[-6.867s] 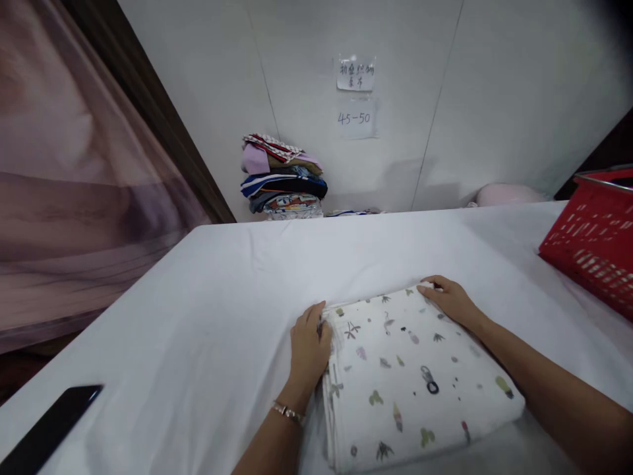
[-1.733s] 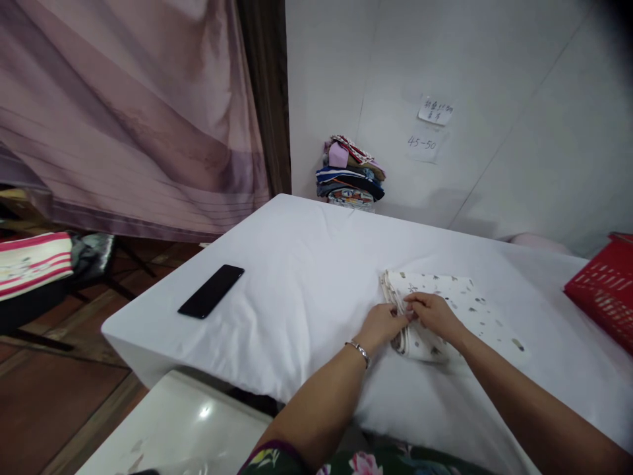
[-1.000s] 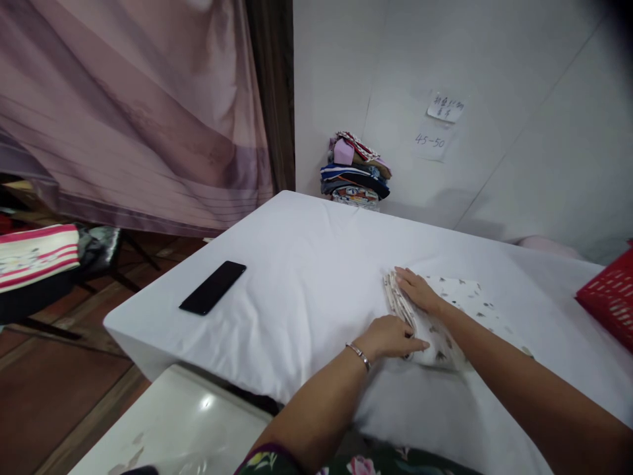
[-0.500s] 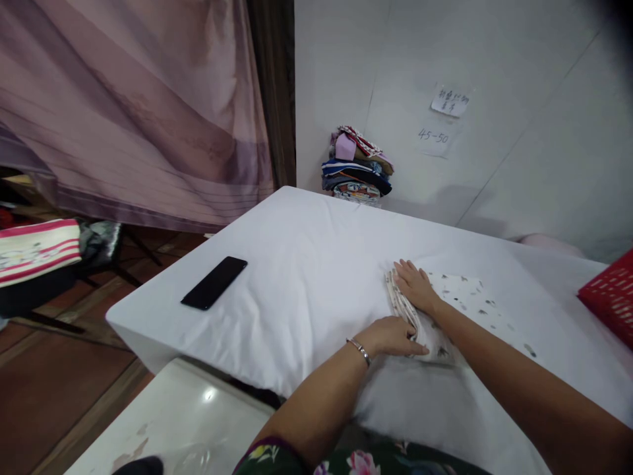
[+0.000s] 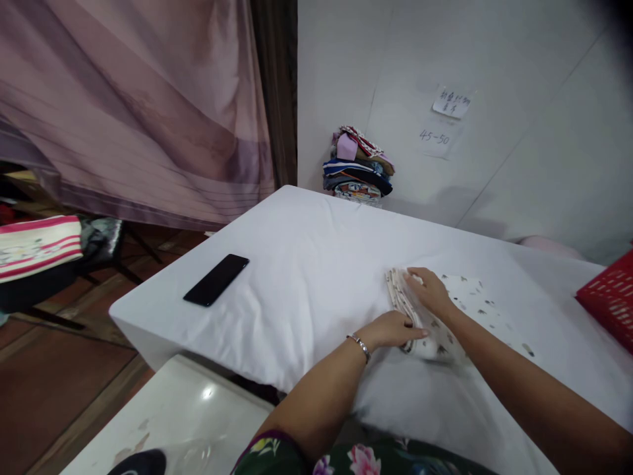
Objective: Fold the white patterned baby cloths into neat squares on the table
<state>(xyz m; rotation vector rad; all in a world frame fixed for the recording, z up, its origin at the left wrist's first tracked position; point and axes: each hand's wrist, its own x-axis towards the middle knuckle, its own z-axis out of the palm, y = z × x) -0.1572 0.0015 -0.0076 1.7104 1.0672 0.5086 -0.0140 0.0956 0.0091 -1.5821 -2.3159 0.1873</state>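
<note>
A folded white cloth [image 5: 469,307] printed with small coloured figures lies on the white-covered table [image 5: 306,277]. My left hand [image 5: 393,330] rests flat against the cloth's near left edge, fingers stretched out along the layered fold. On top of the cloth near its left end, my right hand [image 5: 429,290] presses down with its fingers curled over the stacked edge. A bracelet sits on my left wrist.
A black phone [image 5: 216,280] lies near the table's left edge. A stack of folded clothes [image 5: 357,168] sits at the far corner against the wall. A red basket [image 5: 608,300] stands at the right. Paper notes [image 5: 448,112] hang on the wall; a curtain [image 5: 138,105] hangs at left.
Since 6.9 s ago the view has swung left and both hands have gathered at the cloth's left edge. In the last half second my right hand's fingers have curled over the fold.
</note>
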